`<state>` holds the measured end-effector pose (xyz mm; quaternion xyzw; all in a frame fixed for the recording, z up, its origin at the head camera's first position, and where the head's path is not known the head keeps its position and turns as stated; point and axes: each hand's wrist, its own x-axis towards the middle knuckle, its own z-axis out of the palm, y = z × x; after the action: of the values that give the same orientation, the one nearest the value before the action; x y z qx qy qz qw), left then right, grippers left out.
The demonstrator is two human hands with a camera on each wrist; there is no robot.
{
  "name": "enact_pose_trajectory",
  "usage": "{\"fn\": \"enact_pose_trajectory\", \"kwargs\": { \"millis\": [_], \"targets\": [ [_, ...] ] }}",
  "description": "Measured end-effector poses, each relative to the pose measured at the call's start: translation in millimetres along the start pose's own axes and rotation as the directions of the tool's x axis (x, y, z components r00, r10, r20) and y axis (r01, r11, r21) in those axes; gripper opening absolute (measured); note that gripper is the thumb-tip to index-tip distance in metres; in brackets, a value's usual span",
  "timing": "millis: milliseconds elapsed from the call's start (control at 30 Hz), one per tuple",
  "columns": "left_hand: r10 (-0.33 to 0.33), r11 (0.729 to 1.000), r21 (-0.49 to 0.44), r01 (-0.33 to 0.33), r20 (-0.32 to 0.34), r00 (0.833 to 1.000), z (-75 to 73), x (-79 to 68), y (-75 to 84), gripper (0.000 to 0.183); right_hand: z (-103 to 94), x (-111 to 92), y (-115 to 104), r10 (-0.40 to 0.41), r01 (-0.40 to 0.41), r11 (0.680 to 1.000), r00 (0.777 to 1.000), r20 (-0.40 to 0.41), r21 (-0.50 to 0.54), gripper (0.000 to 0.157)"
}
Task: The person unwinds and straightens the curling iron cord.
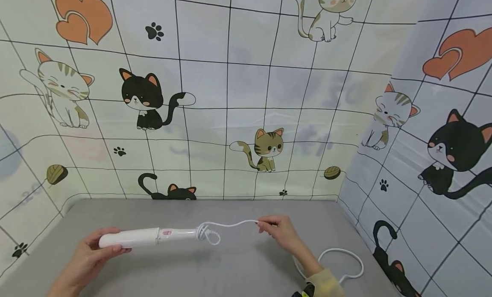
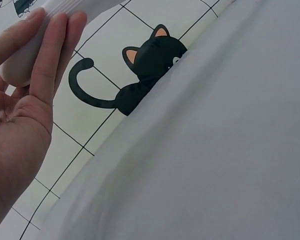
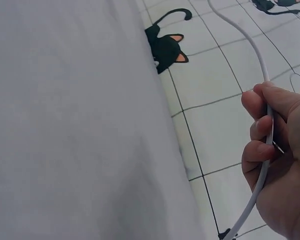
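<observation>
A white wand-shaped electric appliance [image 1: 132,238], with a small pink-red mark near its middle, is held level above the grey surface. My left hand [image 1: 90,256] grips its thick rounded end; in the left wrist view the fingers [image 2: 47,60] lie along that end. A white cord [image 1: 230,225] is looped in a loose knot around the appliance's narrow end and runs right. My right hand [image 1: 279,233] pinches this cord between thumb and fingers, and in the right wrist view the cord [image 3: 257,50] passes through the curled fingers.
The rest of the cord lies in a wide loop [image 1: 361,263] on the grey surface [image 1: 215,275], right of the right forearm. Cloth walls [image 1: 203,83] printed with cats and grid lines stand behind and at both sides. A yellowish sleeve [image 1: 326,284] covers the right forearm.
</observation>
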<state>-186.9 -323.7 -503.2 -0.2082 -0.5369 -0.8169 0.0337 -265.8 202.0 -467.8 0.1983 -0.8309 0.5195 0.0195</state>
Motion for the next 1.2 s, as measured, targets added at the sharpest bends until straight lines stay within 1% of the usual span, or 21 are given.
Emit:
{"fn": "enact_pose_trajectory", "kwargs": {
  "millis": [67,167,233,267,300,367,433,567,700,833,900,1067,1200],
  "targets": [
    [0.007,0.999,-0.047,-0.008,-0.016,1.000,-4.3,-3.1,0.6,0.053,-8.9,-1,3,0.027,-0.027,1.000,0.998,-0.056,-0.001,0.018],
    [0.045,0.983,-0.178,-0.050,-0.032,0.998,-15.0,-10.4,2.5,0.056,-26.9,-2,9,0.062,-0.061,0.998,0.990,-0.124,0.013,0.018],
    [0.060,0.969,-0.236,-0.069,-0.046,0.997,-21.1,-14.6,4.5,0.058,-36.5,-3,11,0.062,-0.059,0.998,0.990,-0.126,0.030,0.019],
    [0.059,0.968,-0.243,-0.069,-0.047,0.997,-23.1,-15.8,5.7,0.057,-39.5,-3,12,0.056,-0.053,0.998,0.992,-0.111,0.030,0.020],
    [0.051,0.970,-0.237,-0.060,-0.046,0.998,-23.8,-16.0,6.5,0.056,-41.2,-3,12,0.050,-0.047,0.998,0.995,-0.087,0.034,0.022],
    [0.034,0.983,-0.181,-0.042,-0.049,0.998,-22.7,-14.0,7.1,0.055,-40.3,-3,12,0.024,-0.022,0.999,0.999,-0.041,0.036,0.022],
    [0.022,0.989,-0.143,-0.026,-0.033,0.999,-20.7,-11.1,7.0,0.054,-37.2,-1,14,-0.013,0.013,0.999,1.000,-0.007,0.037,0.022],
    [0.040,0.989,-0.139,-0.042,-0.016,0.999,-17.8,-9.2,5.9,0.054,-33.1,-1,16,-0.047,0.046,0.998,0.998,0.045,0.031,0.021],
    [0.034,0.987,-0.156,-0.040,-0.038,0.999,-16.9,-10.2,6.6,0.053,-34.5,-1,14,-0.036,0.034,0.999,0.996,0.084,0.022,0.026],
    [0.019,0.988,-0.149,-0.027,-0.055,0.998,-16.8,-8.2,9.1,0.053,-35.8,2,7,-0.014,0.013,1.000,0.995,0.101,0.008,0.028],
    [0.022,0.989,-0.146,-0.030,-0.051,0.998,-16.9,-6.9,9.7,0.053,-34.1,4,3,-0.013,0.013,1.000,0.995,0.102,-0.001,0.027],
    [0.054,0.988,-0.142,-0.056,-0.014,0.998,-17.0,-5.5,8.5,0.054,-24.7,9,-9,-0.044,0.045,0.999,0.994,0.105,-0.003,0.026],
    [0.032,0.994,-0.108,-0.033,-0.007,0.999,-16.1,-6.4,6.5,0.054,-17.1,10,-22,-0.070,0.072,0.997,0.994,0.086,-0.018,0.025]
  ]
}}
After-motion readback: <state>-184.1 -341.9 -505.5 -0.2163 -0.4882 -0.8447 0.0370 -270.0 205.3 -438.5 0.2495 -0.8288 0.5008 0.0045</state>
